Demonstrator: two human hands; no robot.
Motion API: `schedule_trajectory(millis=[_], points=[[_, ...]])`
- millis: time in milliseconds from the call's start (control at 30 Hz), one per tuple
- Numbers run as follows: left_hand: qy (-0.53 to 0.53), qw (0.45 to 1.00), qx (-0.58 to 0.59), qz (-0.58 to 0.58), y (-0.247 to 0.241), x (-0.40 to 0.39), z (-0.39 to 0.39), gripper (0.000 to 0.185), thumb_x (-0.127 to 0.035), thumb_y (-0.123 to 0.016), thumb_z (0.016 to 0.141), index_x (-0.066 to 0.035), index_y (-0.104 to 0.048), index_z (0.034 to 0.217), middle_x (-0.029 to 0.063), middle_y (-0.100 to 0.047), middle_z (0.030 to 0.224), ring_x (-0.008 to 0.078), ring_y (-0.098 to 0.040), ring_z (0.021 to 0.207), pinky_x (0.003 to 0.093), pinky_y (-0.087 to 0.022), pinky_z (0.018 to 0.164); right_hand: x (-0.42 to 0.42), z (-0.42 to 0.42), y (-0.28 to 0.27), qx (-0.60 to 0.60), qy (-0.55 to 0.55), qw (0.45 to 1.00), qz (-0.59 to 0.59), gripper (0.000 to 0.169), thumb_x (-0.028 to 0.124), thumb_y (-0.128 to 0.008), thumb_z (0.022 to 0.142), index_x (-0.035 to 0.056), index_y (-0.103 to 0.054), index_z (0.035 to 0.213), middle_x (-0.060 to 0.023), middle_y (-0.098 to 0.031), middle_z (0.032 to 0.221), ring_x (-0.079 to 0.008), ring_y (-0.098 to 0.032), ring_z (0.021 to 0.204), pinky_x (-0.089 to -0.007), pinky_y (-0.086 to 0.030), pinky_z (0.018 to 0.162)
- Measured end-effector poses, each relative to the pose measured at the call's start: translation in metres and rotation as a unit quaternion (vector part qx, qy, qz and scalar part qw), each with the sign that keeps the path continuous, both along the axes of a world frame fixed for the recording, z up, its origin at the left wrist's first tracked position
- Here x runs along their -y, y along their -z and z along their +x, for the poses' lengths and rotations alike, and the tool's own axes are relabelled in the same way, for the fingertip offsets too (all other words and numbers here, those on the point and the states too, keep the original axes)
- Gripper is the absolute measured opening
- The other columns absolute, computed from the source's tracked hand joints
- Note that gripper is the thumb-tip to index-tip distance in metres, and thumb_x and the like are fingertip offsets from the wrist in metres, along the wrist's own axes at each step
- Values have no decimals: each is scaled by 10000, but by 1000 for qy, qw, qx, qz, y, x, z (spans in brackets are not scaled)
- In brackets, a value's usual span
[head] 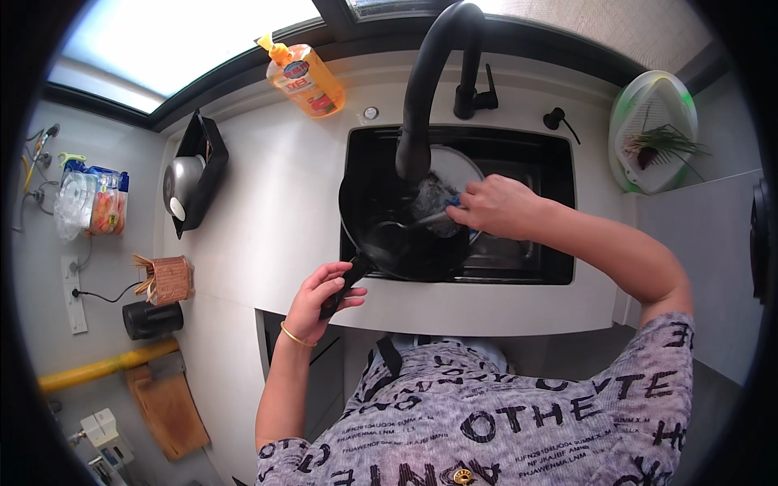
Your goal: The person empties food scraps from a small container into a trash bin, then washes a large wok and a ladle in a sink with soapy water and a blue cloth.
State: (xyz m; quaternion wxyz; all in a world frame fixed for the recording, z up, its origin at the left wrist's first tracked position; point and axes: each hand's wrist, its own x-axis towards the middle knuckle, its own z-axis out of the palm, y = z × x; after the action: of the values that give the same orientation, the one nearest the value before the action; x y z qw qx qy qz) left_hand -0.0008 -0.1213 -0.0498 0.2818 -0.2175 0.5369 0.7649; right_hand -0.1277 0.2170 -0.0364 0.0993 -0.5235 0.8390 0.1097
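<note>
A black pan (404, 258) lies tilted over the left part of the black sink (556, 200). My left hand (313, 294) is around its black handle (346, 285) at the sink's front edge. Over the pan's right side, my right hand (504, 206) pinches a small blue thing (453, 201), perhaps a cloth or scrubber, mostly hidden by the fingers. Water splashes beside those fingertips, below the black faucet (416, 121). Behind the pan, a pale round rim (465, 163) shows in the sink; what it belongs to is unclear.
An orange soap pump bottle (307, 79) stands behind the sink at left. A green-and-white basket (653, 130) with leafy stalks sits at right. On the left counter are a black tray (209, 164) holding a metal bowl (185, 176) and a holder (170, 279) with sticks.
</note>
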Motion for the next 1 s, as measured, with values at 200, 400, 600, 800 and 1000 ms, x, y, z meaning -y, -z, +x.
schedule_trajectory(millis=[200,400,600,800,1000], points=[[-2,1000,1,4,2,0,-1,359,-83,-517,936,43,-486,1271,116,-584,1014,305,-678,963,375,-576,856,-33,-1,10,138,101,975,143,123,118,-655,785,48,-703,874,-127,-684,824,-288,-684,855,-383,-556,703],[-9,1000,2,2,0,0,1,365,-87,-514,939,42,-482,1279,128,-586,1036,303,-678,964,377,-577,856,-37,-23,45,309,237,917,86,235,166,-668,811,77,-737,1017,-142,-712,926,-310,-683,896,-396,-549,777],[-5,1000,7,3,0,-2,-3,367,-86,-517,937,42,-481,1279,143,-582,1076,305,-676,966,382,-576,859,-38,-44,86,404,268,874,-14,314,205,-653,874,42,-679,1141,-138,-710,823,-249,-671,696,-350,-551,702],[-7,1000,2,-7,2,2,1,376,-74,-482,936,73,-464,1280,214,-574,1197,345,-666,996,396,-576,873,-36,-51,59,454,286,842,67,287,203,-607,919,56,-683,1153,-75,-691,754,-170,-644,620,-312,-529,583],[1,1000,9,-15,1,0,-2,373,-77,-482,937,76,-463,1277,213,-573,1189,345,-670,985,394,-580,870,-47,-46,79,473,296,829,20,342,243,-626,911,85,-659,1213,-70,-697,767,-157,-648,648,-296,-543,578]])
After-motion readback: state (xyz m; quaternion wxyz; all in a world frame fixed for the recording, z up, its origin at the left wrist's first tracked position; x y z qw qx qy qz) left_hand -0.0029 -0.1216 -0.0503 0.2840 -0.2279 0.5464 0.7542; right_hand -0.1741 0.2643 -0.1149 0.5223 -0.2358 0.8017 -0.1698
